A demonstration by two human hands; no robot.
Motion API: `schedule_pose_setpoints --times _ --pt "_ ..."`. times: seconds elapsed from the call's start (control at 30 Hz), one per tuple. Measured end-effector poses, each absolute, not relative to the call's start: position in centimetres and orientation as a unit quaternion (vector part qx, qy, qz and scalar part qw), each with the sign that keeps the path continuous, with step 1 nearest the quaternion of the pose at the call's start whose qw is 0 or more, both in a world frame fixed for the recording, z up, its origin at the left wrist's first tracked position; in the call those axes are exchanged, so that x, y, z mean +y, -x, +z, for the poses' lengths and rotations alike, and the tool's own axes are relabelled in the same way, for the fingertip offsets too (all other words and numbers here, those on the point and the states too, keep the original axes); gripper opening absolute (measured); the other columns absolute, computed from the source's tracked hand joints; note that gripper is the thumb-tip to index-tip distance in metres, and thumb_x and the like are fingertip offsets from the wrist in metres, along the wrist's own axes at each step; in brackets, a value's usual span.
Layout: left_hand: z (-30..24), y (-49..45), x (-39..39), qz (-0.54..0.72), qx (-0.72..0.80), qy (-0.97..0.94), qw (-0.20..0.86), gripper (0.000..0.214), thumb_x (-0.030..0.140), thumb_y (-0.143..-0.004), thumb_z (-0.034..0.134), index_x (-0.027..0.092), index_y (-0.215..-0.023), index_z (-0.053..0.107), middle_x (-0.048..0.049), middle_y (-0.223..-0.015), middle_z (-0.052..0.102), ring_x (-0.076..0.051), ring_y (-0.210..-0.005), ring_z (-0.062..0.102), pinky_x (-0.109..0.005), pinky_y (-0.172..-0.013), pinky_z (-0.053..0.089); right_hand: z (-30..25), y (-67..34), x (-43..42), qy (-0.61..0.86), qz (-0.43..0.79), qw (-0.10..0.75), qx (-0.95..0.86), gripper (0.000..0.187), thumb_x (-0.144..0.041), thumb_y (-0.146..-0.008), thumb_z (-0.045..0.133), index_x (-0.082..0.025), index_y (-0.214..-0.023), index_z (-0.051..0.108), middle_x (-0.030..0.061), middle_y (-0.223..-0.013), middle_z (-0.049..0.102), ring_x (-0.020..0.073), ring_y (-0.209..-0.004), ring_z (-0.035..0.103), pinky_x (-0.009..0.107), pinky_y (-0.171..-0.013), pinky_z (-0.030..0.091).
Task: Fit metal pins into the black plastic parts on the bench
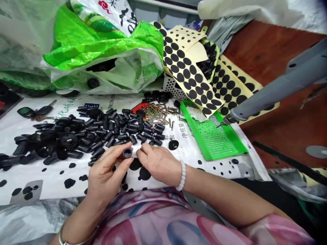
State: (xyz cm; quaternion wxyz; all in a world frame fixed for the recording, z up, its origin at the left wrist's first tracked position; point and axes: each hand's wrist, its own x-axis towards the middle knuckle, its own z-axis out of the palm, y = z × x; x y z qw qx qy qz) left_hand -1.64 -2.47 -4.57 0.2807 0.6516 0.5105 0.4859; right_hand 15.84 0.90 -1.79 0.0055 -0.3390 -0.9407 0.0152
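My left hand [106, 173] pinches a small black round plastic cap [127, 152] between thumb and fingers, its hollow side up. My right hand [157, 162], with a white bead bracelet on the wrist, is curled right beside the cap, fingertips pressed together next to it; what they hold, if anything, is too small to see. Both hands hover over a white printed sheet [76, 177] dotted with black spots. Just beyond them lies a heap of black cylindrical plastic parts [112, 131] and a scatter of small metal screws [159, 114].
A green perforated tray [217, 141] lies to the right, with a grey powered screwdriver [278, 88] hanging over it. Cream sheets of black round stickers [187, 73] drape over a white basket. A green and clear plastic bag [102, 51] sits behind. Keys [35, 111] lie far left.
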Motion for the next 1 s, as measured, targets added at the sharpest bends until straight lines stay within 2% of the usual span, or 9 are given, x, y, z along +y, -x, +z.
schedule_pose_setpoints --times 0.1,0.23,0.33,0.43,0.6,0.8,1.0 --pt "-4.6 1.7 -2.5 0.482 0.497 -0.677 0.248 0.036 0.017 -0.081 0.062 0.029 -0.115 0.06 -0.0013 -0.105 0.063 -0.013 -0.089 0.061 -0.022 -0.076 0.051 -1.7 -16.7 1.3 0.352 0.072 0.112 -0.927 0.018 -0.01 -0.086 0.042 -0.012 -0.098 0.056 0.0094 -0.092 0.057 0.0174 -0.071 0.059 0.028 -0.056 0.048" --pt "-4.8 1.6 -2.5 0.464 0.479 -0.717 0.202 0.038 0.014 -0.082 0.06 0.029 -0.117 0.059 -0.0021 -0.107 0.063 -0.015 -0.094 0.061 -0.026 -0.083 0.049 -0.8 -17.6 1.3 0.354 0.235 0.37 -0.826 0.012 -0.015 -0.086 0.048 -0.014 -0.094 0.056 0.005 -0.084 0.056 0.0119 -0.068 0.056 0.024 -0.06 0.049" --pt "-4.7 1.2 -2.3 0.447 0.468 -0.741 0.179 0.04 0.014 -0.082 0.06 0.028 -0.119 0.057 -0.0026 -0.109 0.063 -0.016 -0.096 0.061 -0.026 -0.085 0.049 -0.1 -17.6 0.8 0.351 0.326 0.46 -0.748 0.007 -0.016 -0.084 0.054 -0.016 -0.091 0.054 0.0024 -0.081 0.055 0.0093 -0.062 0.054 0.021 -0.054 0.048" --pt "-4.4 0.9 -2.2 0.442 0.449 -0.758 0.167 0.037 0.014 -0.083 0.058 0.026 -0.117 0.058 -0.0022 -0.107 0.064 -0.015 -0.094 0.062 -0.023 -0.084 0.049 -0.1 -17.4 0.2 0.316 0.292 0.465 -0.774 0.007 -0.014 -0.085 0.053 -0.016 -0.091 0.055 0.0056 -0.085 0.06 0.0113 -0.069 0.057 0.022 -0.06 0.051" --pt "-4.3 0.8 -2.3 0.42 0.445 -0.778 0.144 0.03 0.018 -0.084 0.059 0.022 -0.114 0.059 -0.0032 -0.103 0.066 -0.014 -0.091 0.063 -0.023 -0.083 0.05 -0.8 -17.8 0.0 0.279 0.162 0.413 -0.852 0.014 -0.01 -0.088 0.047 -0.01 -0.095 0.06 0.0124 -0.093 0.065 0.0149 -0.086 0.061 0.025 -0.074 0.054" --pt "-4.1 0.6 -2.2 0.408 0.445 -0.789 0.117 0.022 0.019 -0.085 0.058 0.017 -0.107 0.061 -0.0037 -0.096 0.067 -0.012 -0.084 0.064 -0.018 -0.078 0.05 -1.5 -18.3 0.4 0.293 0.104 0.4 -0.862 0.014 -0.014 -0.09 0.049 -0.008 -0.09 0.062 0.0114 -0.081 0.066 0.0158 -0.075 0.062 0.024 -0.064 0.053" --pt "-4.1 0.4 -2.0 0.379 0.434 -0.815 0.056 0.024 0.018 -0.087 0.054 0.013 -0.11 0.059 -0.0065 -0.096 0.066 -0.014 -0.085 0.064 -0.02 -0.077 0.05 -2.4 -17.9 -0.2 0.33 0.162 0.41 -0.834 0.014 -0.016 -0.091 0.046 -0.012 -0.087 0.059 0.0069 -0.074 0.063 0.0143 -0.07 0.059 0.024 -0.063 0.051"
